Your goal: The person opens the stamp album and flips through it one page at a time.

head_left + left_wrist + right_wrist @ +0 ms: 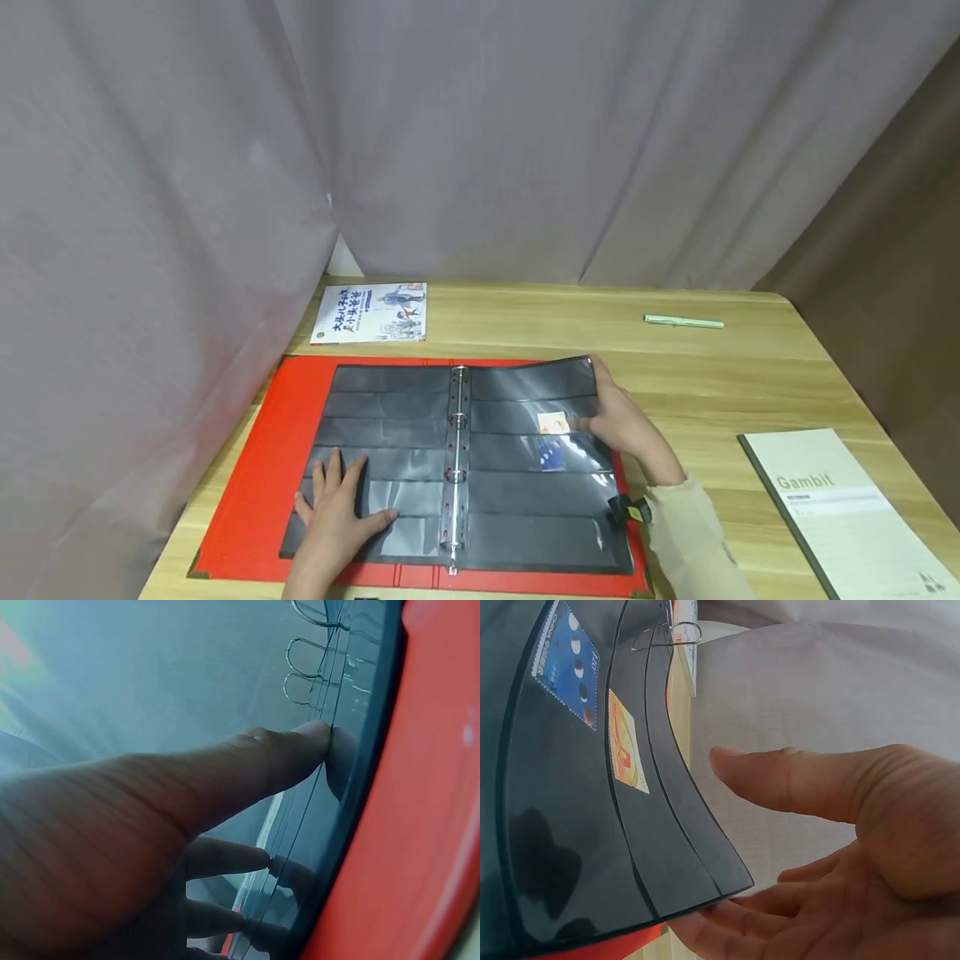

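1. Currently the left hand [335, 508] is lying flat, fingers spread and straight, pressing down the left-side sleeve page [375, 450] of the red binder [258, 467]; it is gripping nothing, just pinning the page left of the binder rings [456, 467].
2. Just right of the rings, the right-side sleeve page [525, 483] is lifting at its outer edge, and two stamps are sitting in its pockets: an orange stamp [553, 422] and, just below it, a blue stamp [551, 454].
3. The right hand [626, 425] is at the page edge far right of the rings, fingers under the lifted sheets and thumb held apart above them, so it is supporting, not pinching.
4. Progress, as a judgement: the binder is already open and two stamps are already in; the page turn looks barely begun, with most pockets showing no stamps.
5. Well away from the rings, a booklet [371, 312] is lying behind the binder, a pale green pen [684, 322] is lying back right, and a Gambit notebook [847, 508] is sitting far right.
6. View differences: the left wrist view is showing the thumb [247, 765] touching the plastic near the rings [307, 667], unseen from the head.
7. The right wrist view is showing several sheets fanning above the fingers [727, 922], the thumb [795, 784] clear of them, and stamp detail [626, 742]; the head view alone is giving the whole layout.
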Motion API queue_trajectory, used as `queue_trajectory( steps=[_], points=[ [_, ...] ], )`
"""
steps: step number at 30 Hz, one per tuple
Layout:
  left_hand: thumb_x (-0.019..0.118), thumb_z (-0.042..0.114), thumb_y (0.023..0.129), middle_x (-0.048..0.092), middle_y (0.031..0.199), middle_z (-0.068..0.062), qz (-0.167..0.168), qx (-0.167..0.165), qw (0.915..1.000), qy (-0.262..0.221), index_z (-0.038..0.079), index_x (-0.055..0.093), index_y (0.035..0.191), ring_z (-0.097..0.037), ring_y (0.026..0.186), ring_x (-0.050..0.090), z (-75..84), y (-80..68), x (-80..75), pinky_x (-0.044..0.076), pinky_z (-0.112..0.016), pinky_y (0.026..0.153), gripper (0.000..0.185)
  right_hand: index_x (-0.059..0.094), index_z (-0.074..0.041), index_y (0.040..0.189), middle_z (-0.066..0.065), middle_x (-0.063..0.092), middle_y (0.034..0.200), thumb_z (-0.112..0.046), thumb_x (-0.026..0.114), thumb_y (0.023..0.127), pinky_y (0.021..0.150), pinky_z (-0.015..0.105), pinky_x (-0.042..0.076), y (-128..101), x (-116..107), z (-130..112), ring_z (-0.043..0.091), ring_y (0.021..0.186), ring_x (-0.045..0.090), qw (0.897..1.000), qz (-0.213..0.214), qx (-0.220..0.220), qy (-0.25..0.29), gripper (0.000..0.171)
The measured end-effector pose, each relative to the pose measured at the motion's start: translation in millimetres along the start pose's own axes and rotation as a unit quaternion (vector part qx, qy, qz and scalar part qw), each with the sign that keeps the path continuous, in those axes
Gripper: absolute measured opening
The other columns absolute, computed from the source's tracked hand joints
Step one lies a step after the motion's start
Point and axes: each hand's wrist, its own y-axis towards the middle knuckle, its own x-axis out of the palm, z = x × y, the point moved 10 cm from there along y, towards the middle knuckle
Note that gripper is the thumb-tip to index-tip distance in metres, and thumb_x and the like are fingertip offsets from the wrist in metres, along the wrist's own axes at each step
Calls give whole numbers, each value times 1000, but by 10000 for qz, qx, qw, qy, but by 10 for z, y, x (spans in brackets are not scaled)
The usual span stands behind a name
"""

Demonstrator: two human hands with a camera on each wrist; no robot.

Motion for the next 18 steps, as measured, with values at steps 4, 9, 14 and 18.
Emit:
queue_trajectory(
  steps=[4, 9, 14, 18],
  points=[
    [83, 42, 61, 11, 146, -33, -25, -34, 10000, 6, 2, 42, 136, -55, 130, 0, -12, -7, 23, -3, -75, 90, 95, 1, 3, 146, 32, 26, 142, -6, 74, 74, 98, 58, 30, -56, -17, 25, 48, 126, 31, 10000, -20, 15, -2, 103],
    [83, 42, 61, 11, 146, -32, -26, -65, 10000, -3, 2, 41, 136, -55, 130, 0, -12, 4, 19, -4, -75, 90, 95, 10, 9, 143, 35, 37, 134, -12, 72, 78, 93, 58, 36, -103, -35, 66, 49, 119, 39, 10000, -63, 44, -7, 92],
    [83, 43, 61, 11, 146, -32, 19, -31, 10000, 0, 3, 41, 137, -55, 130, 0, -3, 2, 2, -4, -75, 91, 95, 18, 10, 141, 29, 55, 110, -12, 70, 81, 73, 45, 49, -155, -32, 80, 34, 89, 57, 9999, -40, -91, -70, 82],
    [82, 43, 61, 12, 146, -33, 41, 7, 10000, -11, 2, 41, 137, -55, 130, 0, 7, -1, -2, -3, -75, 90, 95, 21, 8, 141, 19, 55, 97, -10, 68, 81, 59, 33, 47, -211, -32, 125, 21, 72, 53, 9999, -13, -156, -19, 78]
  ],
)
